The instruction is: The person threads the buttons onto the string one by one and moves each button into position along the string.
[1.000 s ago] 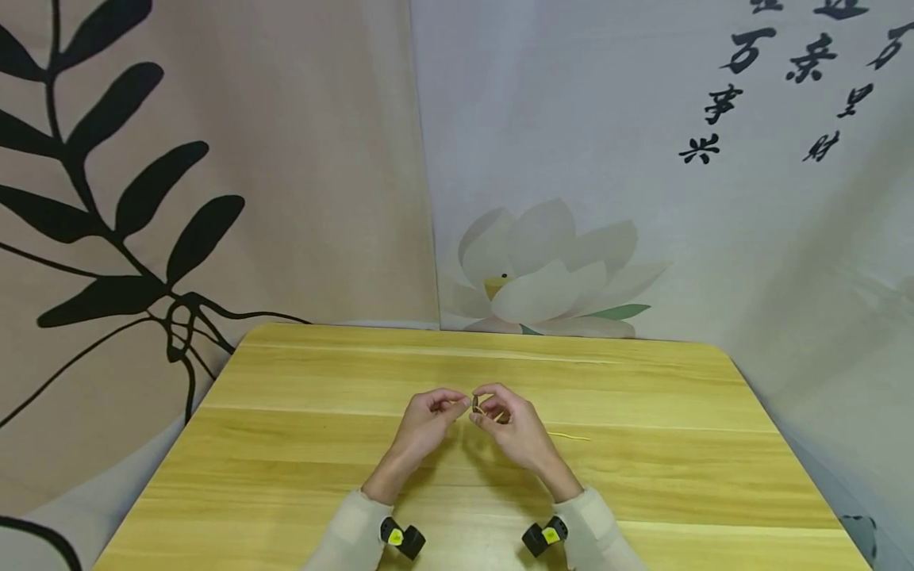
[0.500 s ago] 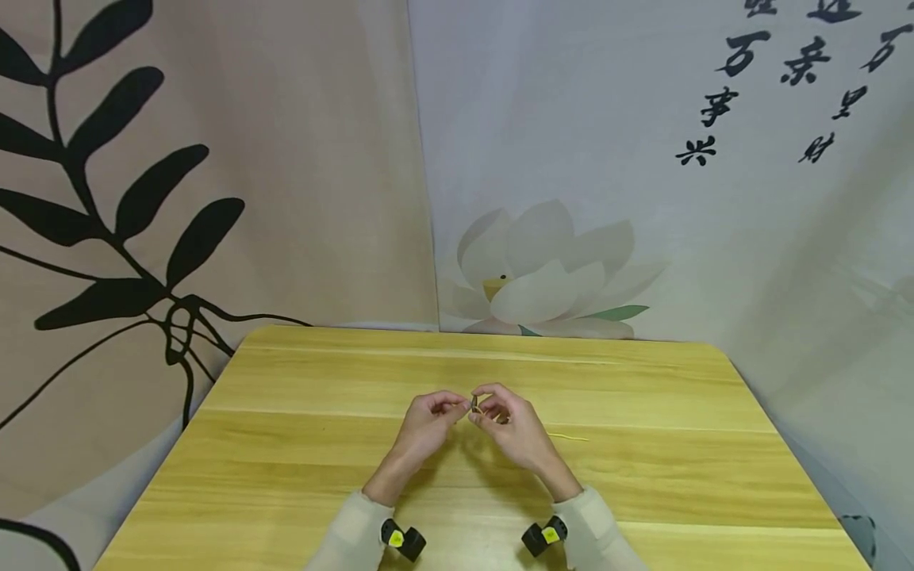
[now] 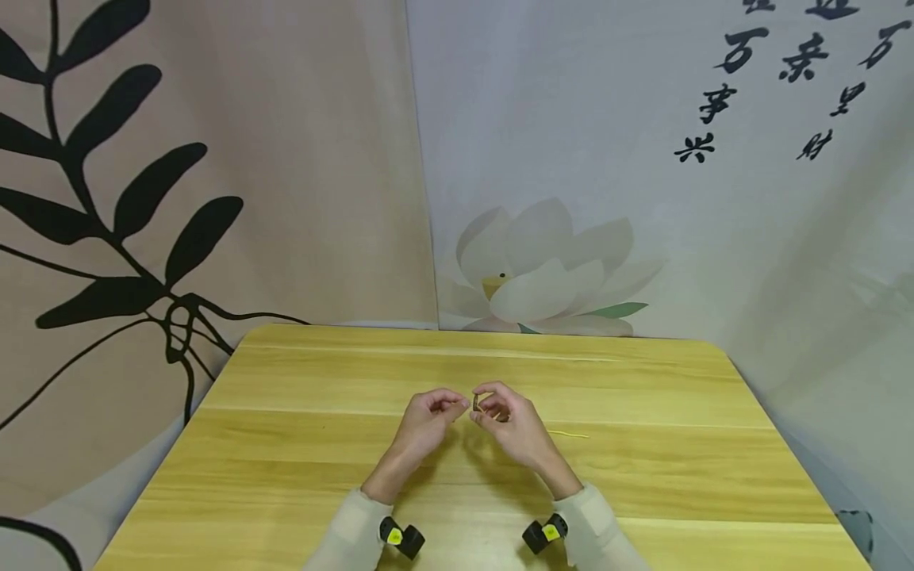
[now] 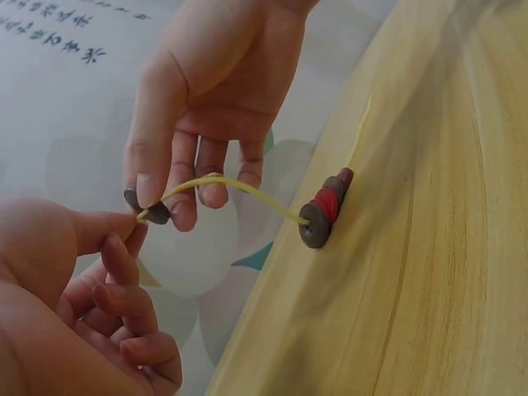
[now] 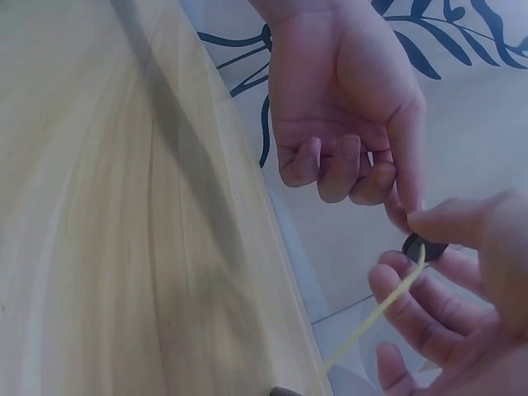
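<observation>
Over the middle of the table, my left hand [image 3: 423, 427] and right hand [image 3: 520, 432] meet at the fingertips. A dark brown disc bead [image 4: 158, 214] is pinched between my right thumb and fingers. Through it runs a yellow string [image 4: 257, 195], which my left thumb and forefinger pinch right beside the bead. From there the string arcs to a short row of threaded disc beads lying on the table: a brown bead [image 4: 313, 227] in front, red beads [image 4: 327, 201] behind. In the right wrist view the string slants down from the bead [image 5: 436, 252].
The string's tail [image 3: 569, 434] lies on the wooden table [image 3: 300, 468], to the right of my right hand. Behind the table's far edge hangs a cloth backdrop [image 3: 321, 198] printed with leaves, a lotus and characters. Black wrist cameras [image 3: 403, 538] sit at both cuffs.
Both hands keep nearly the same place and the same pinch. The bead has turned slightly between the right fingertips, and the left fingertips have shifted a hair leftward.
</observation>
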The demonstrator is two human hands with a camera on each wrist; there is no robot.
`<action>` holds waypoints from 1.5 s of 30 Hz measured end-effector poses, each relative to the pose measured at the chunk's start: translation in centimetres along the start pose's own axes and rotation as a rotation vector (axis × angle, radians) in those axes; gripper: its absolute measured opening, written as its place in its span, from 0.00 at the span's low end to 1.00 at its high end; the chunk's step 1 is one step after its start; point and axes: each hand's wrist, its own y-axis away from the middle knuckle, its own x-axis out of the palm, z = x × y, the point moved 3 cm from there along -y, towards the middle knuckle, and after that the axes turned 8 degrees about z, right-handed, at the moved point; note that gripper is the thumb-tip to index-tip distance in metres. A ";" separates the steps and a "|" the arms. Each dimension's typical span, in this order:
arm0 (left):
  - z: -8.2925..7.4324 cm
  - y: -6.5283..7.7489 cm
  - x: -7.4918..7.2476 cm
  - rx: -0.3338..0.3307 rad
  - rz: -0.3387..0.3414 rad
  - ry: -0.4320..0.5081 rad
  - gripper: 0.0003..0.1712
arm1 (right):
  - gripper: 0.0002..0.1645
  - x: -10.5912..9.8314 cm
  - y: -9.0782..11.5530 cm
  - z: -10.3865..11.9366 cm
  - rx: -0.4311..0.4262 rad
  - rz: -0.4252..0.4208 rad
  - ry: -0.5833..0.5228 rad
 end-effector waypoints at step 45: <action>-0.6 0.2 -1.9 -0.055 -0.065 0.035 0.10 | 0.17 -0.6 -0.2 -2.3 0.034 0.046 -0.038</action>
